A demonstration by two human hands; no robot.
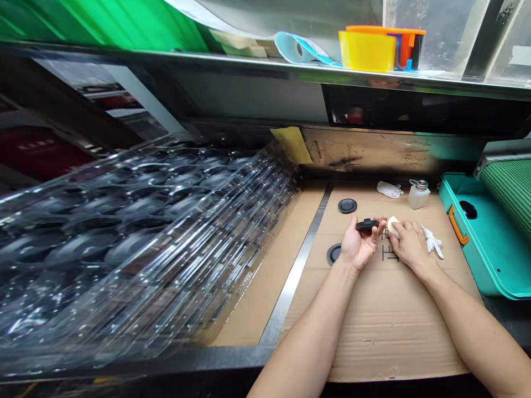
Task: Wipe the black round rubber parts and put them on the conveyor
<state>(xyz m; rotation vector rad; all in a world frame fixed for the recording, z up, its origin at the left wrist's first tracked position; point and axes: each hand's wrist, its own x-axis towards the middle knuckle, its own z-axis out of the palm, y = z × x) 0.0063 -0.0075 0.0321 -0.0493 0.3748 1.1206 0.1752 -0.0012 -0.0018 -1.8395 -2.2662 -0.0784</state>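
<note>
My left hand (360, 243), palm up, grips a round black plastic cap (367, 224) tilted nearly edge-on, with a small tab on top. Just to its right, my right hand (409, 240) pinches a small cream-coloured pad (392, 224), perhaps a sponge; a narrow gap seems to separate pad and cap. Two similar dark round caps lie on the cardboard: one cap (347, 206) beyond my left hand, and another cap (333, 254) partly hidden behind my left wrist. A crumpled white glove (433, 242) rests beside my right hand.
Stacked clear plastic trays (136, 221) holding dark round parts fill the left side. A white dispenser bottle (418, 194) and crumpled white cloth (390, 189) stand at the back. At right, a teal bin (498, 260) contains a black round piece. A metal shelf (249, 65) overhangs the bench.
</note>
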